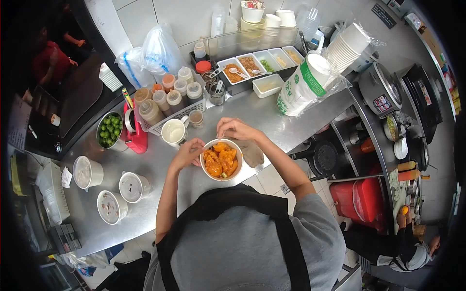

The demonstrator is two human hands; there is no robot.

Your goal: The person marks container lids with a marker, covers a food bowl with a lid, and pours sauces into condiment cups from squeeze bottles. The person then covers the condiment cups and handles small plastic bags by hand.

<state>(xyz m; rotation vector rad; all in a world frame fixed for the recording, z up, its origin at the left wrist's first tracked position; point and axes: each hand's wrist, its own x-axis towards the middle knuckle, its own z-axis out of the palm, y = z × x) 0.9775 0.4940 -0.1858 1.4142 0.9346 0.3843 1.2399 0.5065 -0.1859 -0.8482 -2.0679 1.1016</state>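
A white paper bowl (239, 167) stands on the steel counter right in front of me, holding orange-sauced pieces of food (221, 161) with a bit of green. My left hand (188, 154) is at the bowl's left rim, its fingers bent against the edge. Over the far rim, my right hand (237, 129) has its fingertips pinched together; whatever is between them is too small to make out. A brownish cloth (252, 153) lies beside the bowl, under my right forearm. Just beyond my left hand are a white mug (174, 132) and a small sauce cup (196, 118).
Squeeze bottles (160, 99) fill a basket at the back. Topping trays (250, 65) and a wrapped stack of paper cups (303, 87) stand farther right. Lidded tubs (134, 187) and a bowl of green limes (110, 129) sit left. Another person (405, 250) works at right.
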